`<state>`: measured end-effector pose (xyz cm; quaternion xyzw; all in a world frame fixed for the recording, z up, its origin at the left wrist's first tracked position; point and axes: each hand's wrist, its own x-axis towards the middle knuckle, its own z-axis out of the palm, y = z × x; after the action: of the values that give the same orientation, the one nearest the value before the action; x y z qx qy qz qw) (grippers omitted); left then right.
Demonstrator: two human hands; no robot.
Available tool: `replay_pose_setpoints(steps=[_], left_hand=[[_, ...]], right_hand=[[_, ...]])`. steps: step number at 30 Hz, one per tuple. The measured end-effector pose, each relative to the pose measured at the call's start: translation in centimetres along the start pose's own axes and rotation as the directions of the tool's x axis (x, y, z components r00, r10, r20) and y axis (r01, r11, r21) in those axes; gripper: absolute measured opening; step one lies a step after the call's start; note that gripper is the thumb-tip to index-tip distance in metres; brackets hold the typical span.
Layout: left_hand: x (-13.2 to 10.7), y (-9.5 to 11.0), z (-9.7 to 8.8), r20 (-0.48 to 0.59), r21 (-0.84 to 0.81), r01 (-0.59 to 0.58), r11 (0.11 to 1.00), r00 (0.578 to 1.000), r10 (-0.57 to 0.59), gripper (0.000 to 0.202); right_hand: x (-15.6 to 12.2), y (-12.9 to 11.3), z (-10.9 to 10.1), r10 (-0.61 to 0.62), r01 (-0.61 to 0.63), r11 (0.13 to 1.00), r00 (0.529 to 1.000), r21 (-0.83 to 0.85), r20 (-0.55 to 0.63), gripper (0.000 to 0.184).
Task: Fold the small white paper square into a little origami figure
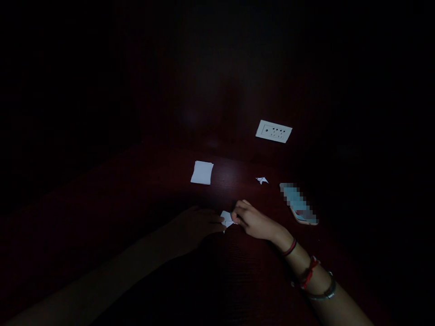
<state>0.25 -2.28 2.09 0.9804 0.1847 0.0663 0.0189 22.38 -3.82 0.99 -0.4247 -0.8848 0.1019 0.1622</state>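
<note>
A small white piece of folded paper [227, 218] lies on the dark red tabletop between my two hands. My left hand [200, 226], in deep shadow, holds its left edge with extended fingertips. From the right, my right hand [250, 219] is curled, pinching the paper's right edge between thumb and fingers. Part of the paper is hidden under the fingers, and its exact folds are hard to make out. Beyond my right hand lies a small pointed folded-paper figure [262, 180]. A stack of square white paper sheets [202, 173] is farther back on the left.
To the right of my right hand, a phone [299, 203] with a blurred screen lies at a slant. A white socket panel [273, 131] is set in the dark upright surface behind the table. Darkness hides most of the surroundings.
</note>
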Motion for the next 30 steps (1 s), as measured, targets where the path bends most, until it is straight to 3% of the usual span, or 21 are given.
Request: replay_pose_setpoints(steps=[14,24,30], left_hand=[[0.1,-0.2,0.7,0.008,0.011,0.012,1.000,1.000,-0.012,0.048],[0.2,-0.3,0.5,-0.009,-0.007,-0.001,1.000,1.000,0.001,0.055],[0.1,-0.5,0.4,-0.016,-0.042,-0.042,0.998,0.999,0.041,0.058]], right_hand=[[0.6,-0.3,-0.2,0.103,-0.105,0.994,0.994,0.045,0.038,0.007],[0.4,-0.8,0.0,0.094,-0.094,0.995,0.996,0.020,-0.010,0.009],[-1.3,-1.1,-0.7,-0.070,0.071,0.997,0.997,0.029,-0.041,0.027]])
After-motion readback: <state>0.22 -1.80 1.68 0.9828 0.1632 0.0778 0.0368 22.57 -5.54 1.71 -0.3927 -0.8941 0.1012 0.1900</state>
